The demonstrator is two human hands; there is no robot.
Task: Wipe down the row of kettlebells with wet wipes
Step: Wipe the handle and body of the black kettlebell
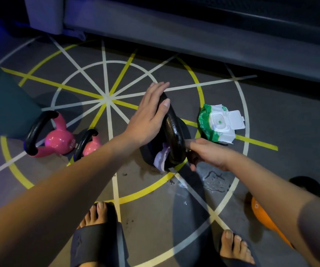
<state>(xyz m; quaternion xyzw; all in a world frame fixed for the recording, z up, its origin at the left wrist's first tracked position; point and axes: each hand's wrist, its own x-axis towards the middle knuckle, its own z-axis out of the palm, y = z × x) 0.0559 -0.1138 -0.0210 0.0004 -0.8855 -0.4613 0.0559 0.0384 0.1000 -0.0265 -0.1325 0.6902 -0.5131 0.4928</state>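
Observation:
A black kettlebell [174, 132] stands on the floor in the middle, its thick handle arching upward. My left hand [148, 114] lies flat against the top of that handle, fingers straight and thumb over the far side. My right hand [205, 154] reaches under the handle from the right and presses a white wet wipe [162, 156] onto the kettlebell's body. A green-and-white pack of wet wipes [219, 123] lies with its lid flipped up just right of the kettlebell.
Two pink kettlebells [59, 138] [90, 144] with black handles stand to the left. An orange kettlebell [267, 218] sits low right, partly behind my forearm. A teal cylinder [3, 105] lies far left. My feet in dark slides [97, 237] are at the bottom. Damp patches [215, 180] mark the floor.

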